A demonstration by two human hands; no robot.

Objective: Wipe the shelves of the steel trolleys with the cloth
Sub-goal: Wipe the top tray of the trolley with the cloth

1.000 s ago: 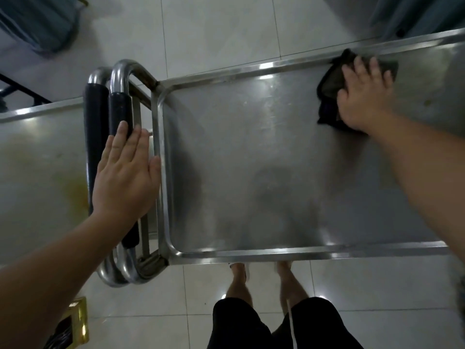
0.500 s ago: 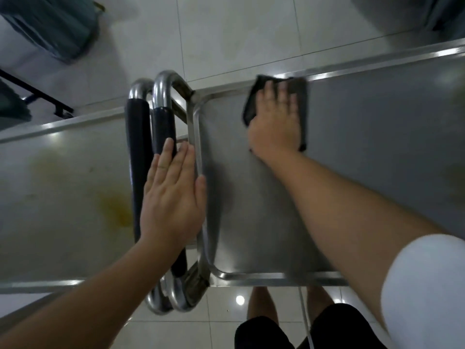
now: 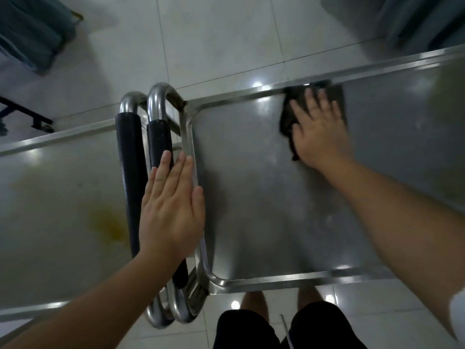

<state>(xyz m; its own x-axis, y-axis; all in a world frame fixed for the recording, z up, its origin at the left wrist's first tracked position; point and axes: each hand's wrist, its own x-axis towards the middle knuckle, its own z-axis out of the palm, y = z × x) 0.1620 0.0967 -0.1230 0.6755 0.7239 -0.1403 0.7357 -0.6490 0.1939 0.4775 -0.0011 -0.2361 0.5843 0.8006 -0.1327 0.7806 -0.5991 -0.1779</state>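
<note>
Pale glossy tiled floor fills the top of the frame and the strip along the bottom; thin grout lines, small round light reflections.

Two steel trolleys stand side by side. Right trolley shelf: brushed stainless sheet, rounded corners, raised rolled rim, runs from the centre to the right edge of the frame. No brand, label or writing readable on it (or anywhere else in view). Left trolley shelf: same dull steel, lower left of the frame, with a yellowish blotchy stain near its right end.

Between the shelves: two bent tubular steel handles, each with a smooth black sleeve, left handle and right handle, just beside each other.

Upper left and upper right corners: dark teal fabric-covered furniture, pleated look, blurred.

Bottom centre: the person's black shorts and bare legs above the tile.

Left hand: fingers straight and together, palm down, resting flat over the right handle's black sleeve and the rim of the right trolley shelf; grasping nothing.

Right hand: fingers straight, slightly spread, pressing flat on the cloth.

Cloth: dark, soft, crumpled, lying on the right trolley shelf against its far rim, upper right of centre; mostly hidden under the hand.
</note>
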